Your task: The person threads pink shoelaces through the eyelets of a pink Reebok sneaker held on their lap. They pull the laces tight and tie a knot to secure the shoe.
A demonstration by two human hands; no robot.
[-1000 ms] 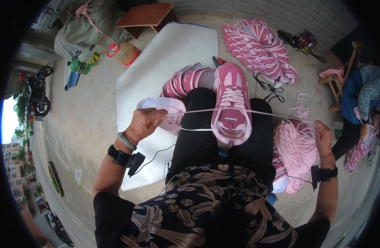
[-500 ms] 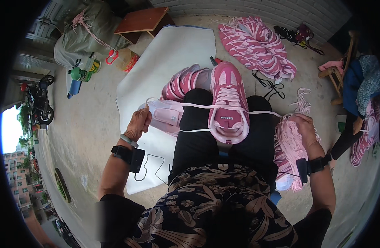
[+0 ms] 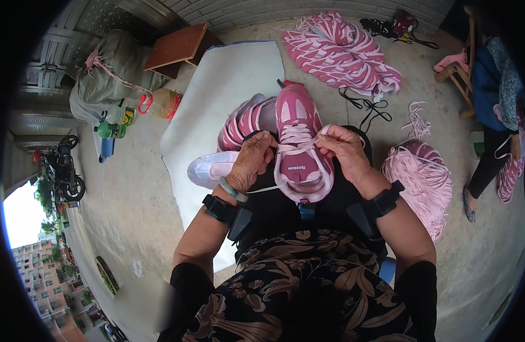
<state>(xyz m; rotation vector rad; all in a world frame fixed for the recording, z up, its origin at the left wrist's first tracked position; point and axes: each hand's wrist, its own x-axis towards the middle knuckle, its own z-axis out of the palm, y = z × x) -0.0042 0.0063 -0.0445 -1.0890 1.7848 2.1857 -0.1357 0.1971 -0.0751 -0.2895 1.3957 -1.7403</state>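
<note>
A pink sneaker [image 3: 296,105] rests between my knees, toe pointing away from me. Pale pink shoelace [image 3: 296,149] crosses its tongue and runs through its upper eyelets. My left hand [image 3: 254,159] is closed in a pinch at the shoe's left edge, apparently on the lace; its fingertips are partly hidden. On the other edge, my right hand [image 3: 345,151] pinches the lace between thumb and forefinger. Beside my left hand lie a pale shoe piece [image 3: 211,169] with its opening upward and a row of pink shoe uppers [image 3: 239,122].
A heap of pink laces [image 3: 419,176] sits right of my knee. Bundled pink uppers [image 3: 342,54] lie ahead, past a white sheet [image 3: 217,85]. Bottles [image 3: 111,128], a wooden stool [image 3: 177,48] and a sack [image 3: 114,65] stand left. Another person [image 3: 499,108] is at the right.
Both hands have come inward from wide apart to the sneaker's sides. The lace, stretched straight across before, now lies drawn in at the top eyelets. The view has shifted slightly.
</note>
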